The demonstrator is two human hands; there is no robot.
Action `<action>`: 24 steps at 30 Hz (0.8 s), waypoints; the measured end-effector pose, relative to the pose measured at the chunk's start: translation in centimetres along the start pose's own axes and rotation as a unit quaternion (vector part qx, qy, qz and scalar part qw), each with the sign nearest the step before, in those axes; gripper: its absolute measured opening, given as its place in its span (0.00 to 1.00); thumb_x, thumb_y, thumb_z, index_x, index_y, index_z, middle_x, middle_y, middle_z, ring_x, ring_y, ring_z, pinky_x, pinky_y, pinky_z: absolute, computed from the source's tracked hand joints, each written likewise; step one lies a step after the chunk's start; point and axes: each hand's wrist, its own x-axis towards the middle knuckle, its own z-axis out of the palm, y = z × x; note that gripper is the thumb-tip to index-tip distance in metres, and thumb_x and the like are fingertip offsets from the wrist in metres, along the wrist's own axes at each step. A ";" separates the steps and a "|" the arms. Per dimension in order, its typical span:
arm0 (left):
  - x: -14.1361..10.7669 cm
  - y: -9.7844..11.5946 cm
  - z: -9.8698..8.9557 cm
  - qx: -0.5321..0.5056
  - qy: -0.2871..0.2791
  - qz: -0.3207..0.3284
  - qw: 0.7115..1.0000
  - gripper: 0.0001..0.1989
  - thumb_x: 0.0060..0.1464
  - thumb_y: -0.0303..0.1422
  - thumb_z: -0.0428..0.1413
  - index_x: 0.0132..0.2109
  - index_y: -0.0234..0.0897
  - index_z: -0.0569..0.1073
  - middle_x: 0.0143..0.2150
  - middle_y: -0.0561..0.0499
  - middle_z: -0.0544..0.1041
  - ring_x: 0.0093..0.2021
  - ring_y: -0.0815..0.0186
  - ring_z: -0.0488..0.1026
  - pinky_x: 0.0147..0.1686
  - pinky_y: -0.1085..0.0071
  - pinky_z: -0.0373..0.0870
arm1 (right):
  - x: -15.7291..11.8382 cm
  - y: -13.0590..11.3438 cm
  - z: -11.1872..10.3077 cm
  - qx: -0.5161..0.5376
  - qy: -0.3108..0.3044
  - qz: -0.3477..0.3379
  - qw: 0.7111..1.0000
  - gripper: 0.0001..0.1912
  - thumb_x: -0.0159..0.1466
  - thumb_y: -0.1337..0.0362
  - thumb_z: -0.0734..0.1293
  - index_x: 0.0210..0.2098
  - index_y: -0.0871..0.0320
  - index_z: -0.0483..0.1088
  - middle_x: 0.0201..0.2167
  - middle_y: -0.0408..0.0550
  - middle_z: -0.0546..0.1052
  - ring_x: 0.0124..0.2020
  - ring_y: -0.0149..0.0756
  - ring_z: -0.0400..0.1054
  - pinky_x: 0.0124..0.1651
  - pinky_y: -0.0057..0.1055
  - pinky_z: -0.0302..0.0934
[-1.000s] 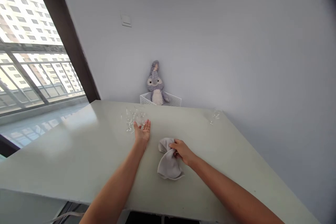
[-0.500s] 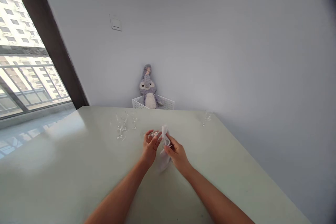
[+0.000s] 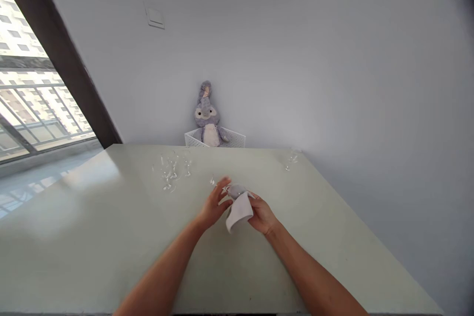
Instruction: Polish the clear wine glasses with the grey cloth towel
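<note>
A stemmed clear glass (image 3: 236, 190) lies sideways between my hands above the table, its foot pointing left and its bowl to the right. My right hand (image 3: 261, 213) is closed on a white cloth (image 3: 240, 209), which wraps the bowl end and hangs down in front. Around the stem side, my left hand (image 3: 217, 203) has its fingers curved and apart, the thumb near the cloth's left edge. Whether those fingers touch the glass is hard to tell.
Several clear stemmed glasses (image 3: 170, 173) stand at the left back of the pale green table (image 3: 111, 237). Another clear glass (image 3: 292, 159) is near the back right corner. Behind the table a white basket (image 3: 235, 139) holds a grey plush toy (image 3: 211, 133).
The glass bowl now shows beside the cloth, and the cloth has swung out wider in front. My left hand's fingers have spread upward. The view has tilted down slightly.
</note>
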 end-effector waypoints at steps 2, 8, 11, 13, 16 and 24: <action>0.1 0.4 -0.1 -0.004 -0.002 -0.003 1.000 0.24 0.42 0.34 0.60 0.49 0.39 0.68 0.43 0.44 0.73 0.43 0.62 0.70 0.42 0.65 0.68 | -0.3 -0.2 0.2 -0.038 -0.009 -0.010 0.999 0.15 0.53 0.59 0.66 0.40 0.56 0.69 0.27 0.44 0.72 0.24 0.30 0.64 0.28 0.28 0.60; 0.2 0.8 -0.8 0.051 0.029 -0.107 0.993 0.17 0.47 0.45 0.53 0.34 0.34 0.73 0.20 0.54 0.69 0.21 0.69 0.68 0.22 0.72 0.68 | -1.5 -0.3 1.3 -0.368 -0.025 -0.128 0.920 0.07 0.52 0.63 0.66 0.32 0.51 0.72 0.30 0.43 0.74 0.36 0.38 0.67 0.40 0.33 0.60; 0.0 1.7 -0.8 0.042 -0.025 -0.092 0.995 0.17 0.49 0.42 0.53 0.43 0.37 0.73 0.30 0.50 0.74 0.29 0.67 0.70 0.29 0.71 0.70 | -1.4 -0.4 1.0 -0.255 -0.024 -0.075 0.964 0.09 0.55 0.59 0.64 0.34 0.53 0.70 0.27 0.44 0.74 0.29 0.37 0.69 0.32 0.32 0.61; -0.2 2.1 -0.7 0.028 -0.055 -0.073 0.995 0.21 0.48 0.39 0.55 0.50 0.40 0.69 0.36 0.48 0.75 0.32 0.67 0.70 0.32 0.71 0.69 | -1.2 -0.4 0.8 -0.134 -0.031 -0.025 0.990 0.13 0.57 0.56 0.62 0.38 0.55 0.68 0.26 0.45 0.73 0.24 0.34 0.68 0.26 0.30 0.61; -0.2 1.7 -0.6 0.043 -0.018 -0.056 0.997 0.20 0.46 0.39 0.56 0.48 0.39 0.70 0.35 0.48 0.75 0.31 0.67 0.70 0.31 0.71 0.69 | -1.2 -0.3 1.0 -0.113 -0.033 -0.019 0.993 0.14 0.55 0.57 0.63 0.39 0.56 0.68 0.25 0.44 0.73 0.22 0.33 0.67 0.25 0.30 0.61; -0.2 1.1 -0.7 0.038 -0.041 -0.074 0.996 0.22 0.50 0.41 0.52 0.52 0.39 0.67 0.37 0.47 0.74 0.34 0.65 0.71 0.32 0.70 0.70 | -1.5 -0.6 1.5 -0.182 -0.021 -0.043 0.982 0.11 0.54 0.58 0.65 0.36 0.55 0.70 0.25 0.44 0.73 0.26 0.35 0.68 0.29 0.31 0.62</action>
